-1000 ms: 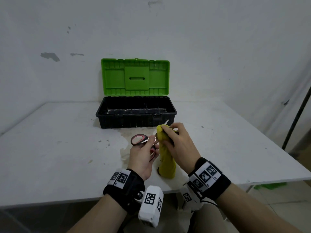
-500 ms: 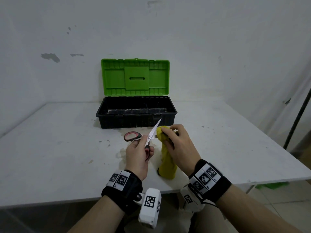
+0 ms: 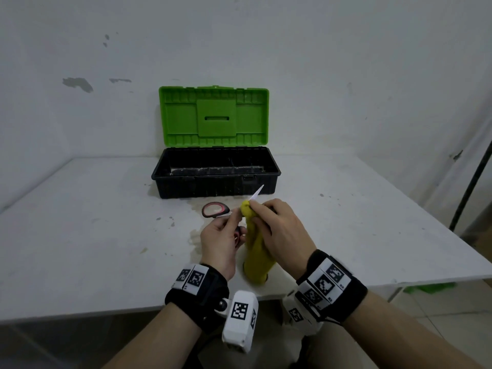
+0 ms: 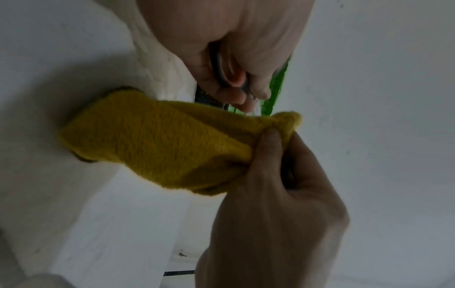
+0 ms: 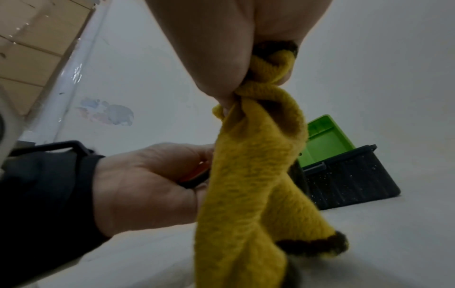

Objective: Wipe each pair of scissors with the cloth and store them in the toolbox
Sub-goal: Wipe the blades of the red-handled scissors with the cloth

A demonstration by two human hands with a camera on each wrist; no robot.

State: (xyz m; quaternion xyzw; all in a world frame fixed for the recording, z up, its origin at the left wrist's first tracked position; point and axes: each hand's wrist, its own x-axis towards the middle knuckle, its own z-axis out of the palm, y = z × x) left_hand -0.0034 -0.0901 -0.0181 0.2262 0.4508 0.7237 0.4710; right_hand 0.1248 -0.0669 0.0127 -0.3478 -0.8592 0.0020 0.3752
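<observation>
My left hand (image 3: 222, 235) grips a pair of scissors (image 3: 215, 210) with red-lined black handles, held above the white table (image 3: 80, 222). A blade tip (image 3: 257, 193) sticks out past the yellow cloth (image 3: 255, 251). My right hand (image 3: 277, 227) pinches the cloth's top around the blades; the rest of the cloth hangs down to the table. In the left wrist view my fingers (image 4: 226, 83) curl round a scissor handle above the cloth (image 4: 160, 140). The right wrist view shows the bunched cloth (image 5: 258, 165) in my fingers. The toolbox (image 3: 215, 171) stands open behind, with its green lid (image 3: 213, 115) upright.
The black toolbox tray shows no scissors that I can make out. A dark pole (image 3: 471, 182) leans at the far right beside the table. The table's front edge (image 3: 106, 312) runs just below my wrists. A pale stain (image 3: 195, 235) marks the tabletop under my hands.
The cloth pulled back toward the handles, baring the blade, and has slid forward over it again. Only the tip now shows. The left hand shifted slightly left.
</observation>
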